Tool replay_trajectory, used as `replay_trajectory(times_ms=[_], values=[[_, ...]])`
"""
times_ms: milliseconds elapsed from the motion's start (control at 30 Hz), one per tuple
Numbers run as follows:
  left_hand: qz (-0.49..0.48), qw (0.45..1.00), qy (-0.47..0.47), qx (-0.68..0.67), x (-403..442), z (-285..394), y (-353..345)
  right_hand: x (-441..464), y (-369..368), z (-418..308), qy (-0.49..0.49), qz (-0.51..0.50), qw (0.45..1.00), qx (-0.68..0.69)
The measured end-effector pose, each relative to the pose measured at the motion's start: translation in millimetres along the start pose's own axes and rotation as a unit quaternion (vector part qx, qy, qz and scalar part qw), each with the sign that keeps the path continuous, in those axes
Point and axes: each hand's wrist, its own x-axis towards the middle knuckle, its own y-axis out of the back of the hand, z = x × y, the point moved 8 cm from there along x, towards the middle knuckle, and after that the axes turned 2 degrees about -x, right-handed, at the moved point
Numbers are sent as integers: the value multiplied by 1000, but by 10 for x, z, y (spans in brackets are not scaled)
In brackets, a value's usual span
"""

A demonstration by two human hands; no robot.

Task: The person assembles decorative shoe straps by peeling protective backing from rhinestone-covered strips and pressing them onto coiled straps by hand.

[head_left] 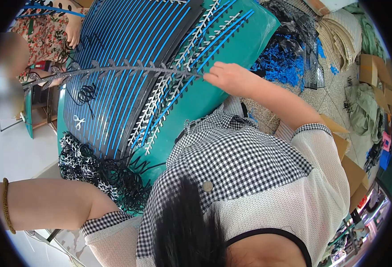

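Observation:
My right hand (227, 79) is closed at the end of a long grey leaf-patterned strip (129, 69), pinching it above the table. The strip stretches leftward in a shallow arc across the work and runs to the far left edge of the view. Beneath it lies a black sheet (129, 102) crossed by many parallel blue strips. Several white and black leaf-patterned strips (153, 100) lie side by side along the sheet's near edge. Only my left upper arm and elbow, with a brown bracelet (6, 205), show; my left hand is outside the view.
Scissors (79, 122) and a black tangle (87, 94) lie on the sheet. Black and white scraps (89, 164) pile at the green table's (184, 111) left end. Opposite, a person in floral clothing has a hand (73, 32) by the sheet. Blue scraps (285, 66) and cardboard boxes (368, 69) are at right.

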Motion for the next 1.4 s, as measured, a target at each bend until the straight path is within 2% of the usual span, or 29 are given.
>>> replay_trajectory(times_ms=[100, 300, 400, 433, 500, 600, 700, 800, 967, 1133, 1200, 1233, 1333, 1367, 1400], values=[[-4, 1000, -6, -2, -37, 47, -29, 23, 7, 136, -36, 14, 997, -62], [-16, 1000, -3, -3, -108, 84, -59, 35, -2, 294, -42, -53, 993, -100], [-20, 1000, 12, -5, -208, 21, -99, 105, 115, 229, 57, 61, 995, 51], [-23, 1000, 15, -8, -235, -3, -118, 136, 35, 314, 9, 7, 987, 158], [-35, 999, 22, -5, -238, 0, -132, 148, -142, 412, -86, -101, 923, 361], [-56, 998, 32, 9, -165, 28, -116, 104, -431, 467, -188, -116, 797, 562], [-50, 998, 31, -6, -215, 12, -109, 69, -574, 464, -250, -85, 679, 685], [-49, 998, 36, -31, -366, -49, -154, 19, -653, 509, -283, -61, 616, 732], [-99, 993, 59, -3, -211, 22, -55, -42, -656, 483, -308, -15, 665, 680], [-39, 999, 28, 9, -227, -8, 48, -136, -735, 464, -324, -20, 657, 680], [-15, 1000, 14, 17, -223, 29, 95, -235, -784, 530, -370, -25, 617, 694], [-61, 997, 25, 49, -106, 96, 112, -283, -800, 564, -392, -26, 597, 700], [-61, 997, 22, 28, -61, 200, 129, -554, -887, 719, -518, -81, 582, 622], [-34, 997, -26, 64, -100, 270, 123, -628, -894, 739, -534, -67, 564, 625], [-117, 987, 87, 71, -50, 224, 75, -704, -920, 755, -551, -52, 546, 629]])
